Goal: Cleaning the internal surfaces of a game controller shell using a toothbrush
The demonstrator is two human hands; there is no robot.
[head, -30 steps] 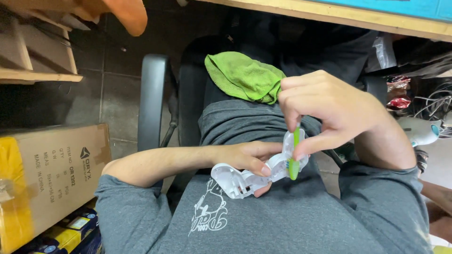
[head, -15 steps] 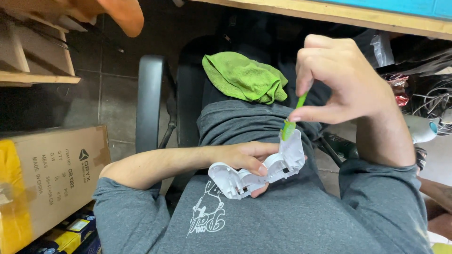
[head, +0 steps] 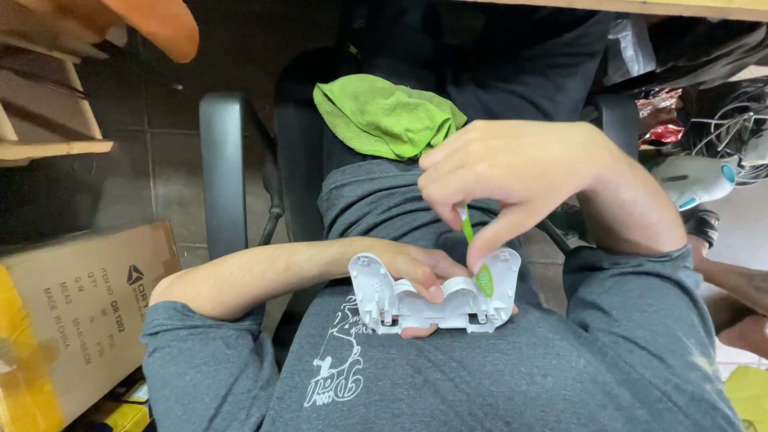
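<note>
My left hand (head: 408, 268) holds a white plastic game-controller shell (head: 436, 296) against my grey shirt, fingers curled over its top edge and thumb behind it. My right hand (head: 512, 180) pinches a thin green toothbrush-like tool (head: 478, 258) whose lower end rests inside the right side of the shell. A green cloth (head: 384, 116) lies on my lap just above both hands.
A black chair armrest (head: 222, 172) stands to the left. A cardboard box (head: 76, 312) sits at lower left, wooden shelving (head: 48, 120) above it. A white and teal power tool (head: 696, 180) and tangled cables (head: 732, 120) lie at right.
My right hand dropped from its raised position and brought the green tool down into the shell's right side. The shell tilted to lie more level in my left hand.
</note>
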